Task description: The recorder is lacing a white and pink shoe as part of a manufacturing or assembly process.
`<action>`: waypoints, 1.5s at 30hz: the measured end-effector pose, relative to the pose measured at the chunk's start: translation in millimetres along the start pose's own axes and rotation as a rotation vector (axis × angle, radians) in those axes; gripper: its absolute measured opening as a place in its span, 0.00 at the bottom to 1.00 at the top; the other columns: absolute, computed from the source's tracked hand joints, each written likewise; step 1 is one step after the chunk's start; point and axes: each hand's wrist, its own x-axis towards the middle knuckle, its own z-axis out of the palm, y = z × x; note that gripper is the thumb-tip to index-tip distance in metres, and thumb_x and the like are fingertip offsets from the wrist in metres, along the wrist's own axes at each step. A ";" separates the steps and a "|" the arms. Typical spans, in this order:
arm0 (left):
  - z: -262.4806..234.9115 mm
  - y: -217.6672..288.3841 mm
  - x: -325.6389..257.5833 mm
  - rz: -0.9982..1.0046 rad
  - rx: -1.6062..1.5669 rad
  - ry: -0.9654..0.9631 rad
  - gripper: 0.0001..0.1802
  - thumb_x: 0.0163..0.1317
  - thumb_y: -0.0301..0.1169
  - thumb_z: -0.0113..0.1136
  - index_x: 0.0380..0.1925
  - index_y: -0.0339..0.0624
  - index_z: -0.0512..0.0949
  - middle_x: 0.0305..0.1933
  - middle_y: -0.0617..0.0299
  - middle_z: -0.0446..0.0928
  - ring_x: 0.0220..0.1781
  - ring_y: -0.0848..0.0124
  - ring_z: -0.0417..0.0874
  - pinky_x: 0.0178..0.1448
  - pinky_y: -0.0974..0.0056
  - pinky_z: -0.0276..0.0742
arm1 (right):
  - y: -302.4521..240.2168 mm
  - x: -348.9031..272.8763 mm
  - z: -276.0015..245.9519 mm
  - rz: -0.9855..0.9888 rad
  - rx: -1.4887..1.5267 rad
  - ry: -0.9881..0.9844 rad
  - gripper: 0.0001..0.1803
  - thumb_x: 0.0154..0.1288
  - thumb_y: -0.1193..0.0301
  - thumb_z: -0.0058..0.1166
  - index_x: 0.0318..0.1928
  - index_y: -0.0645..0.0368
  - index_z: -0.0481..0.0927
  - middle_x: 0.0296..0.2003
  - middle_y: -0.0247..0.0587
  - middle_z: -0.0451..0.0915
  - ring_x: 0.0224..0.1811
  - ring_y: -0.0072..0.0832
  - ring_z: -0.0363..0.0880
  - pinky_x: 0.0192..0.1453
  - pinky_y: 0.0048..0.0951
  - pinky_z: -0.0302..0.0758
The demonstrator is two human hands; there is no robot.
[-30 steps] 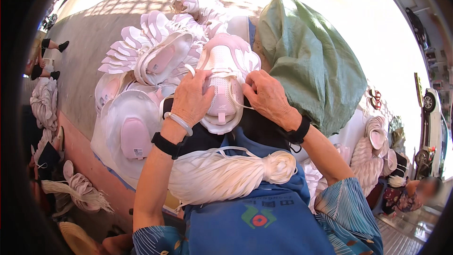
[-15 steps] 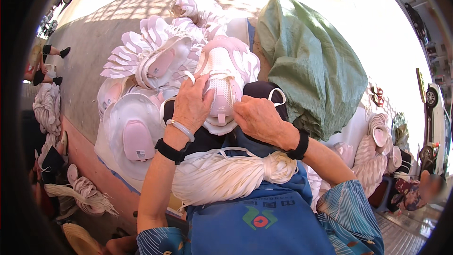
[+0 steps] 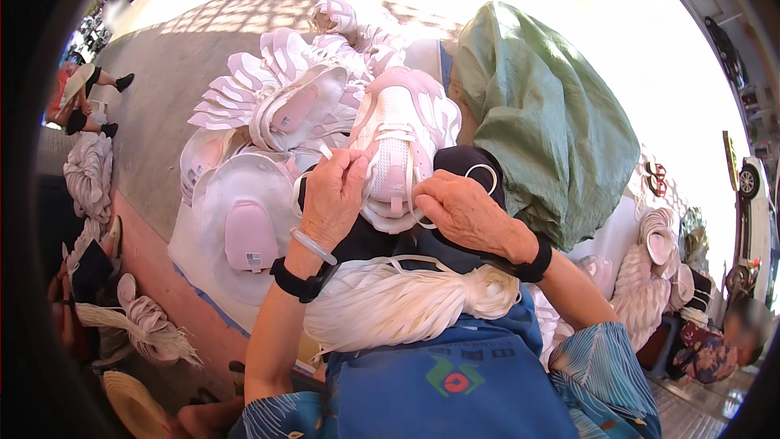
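Note:
A pink and white sneaker upper [image 3: 406, 110] lies in front of me over my dark-clad knees, its pink tongue with a small tab facing me. At its left edge my left hand [image 3: 331, 195] pinches a white shoelace [image 3: 326, 151], whose flat tip sticks up above the fingers. To the right of the tongue, my right hand [image 3: 467, 210] is closed with fingertips together on lace; a loop of white lace stands out beyond it over the dark knee. Across my lap rests a thick bundle of white shoelaces [image 3: 390, 302], on a blue apron [image 3: 447, 410].
Several more pink and white uppers [image 3: 284, 102] are heaped beyond and to the left, with a pink insole [image 3: 250, 236] showing in one. A large green sack [image 3: 544, 130] stands at the right. Other people sit at the far left and right edges, near more bundled uppers.
Both hands have moved off the tongue, a little apart and lower: left hand to the upper's left edge, right hand slightly right. The whole view has shifted slightly.

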 end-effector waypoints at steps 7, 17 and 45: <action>-21.4 47.3 -33.1 0.004 -0.167 -0.053 0.07 0.61 0.29 0.62 0.33 0.36 0.79 0.29 0.62 0.76 0.27 0.77 0.75 0.31 0.71 0.70 | -45.5 11.6 -27.2 0.362 0.658 0.089 0.13 0.69 0.77 0.43 0.49 0.66 0.77 0.31 0.40 0.79 0.29 0.21 0.78 0.32 0.23 0.74; -17.7 56.1 -83.8 0.235 -0.070 -0.039 0.11 0.46 0.28 0.69 0.17 0.38 0.75 0.31 0.56 0.79 0.28 0.64 0.81 0.31 0.65 0.76 | -71.5 22.4 -11.7 0.363 0.835 -0.102 0.06 0.70 0.75 0.45 0.43 0.63 0.72 0.29 0.33 0.79 0.23 0.14 0.75 0.27 0.16 0.74; -54.7 41.4 -123.7 0.181 -0.618 0.231 0.12 0.50 0.30 0.66 0.18 0.36 0.73 0.47 0.51 0.75 0.42 0.59 0.80 0.46 0.61 0.75 | -158.5 58.4 -9.2 0.159 0.899 -0.145 0.06 0.71 0.72 0.43 0.42 0.62 0.70 0.27 0.32 0.75 0.17 0.09 0.59 0.20 0.12 0.54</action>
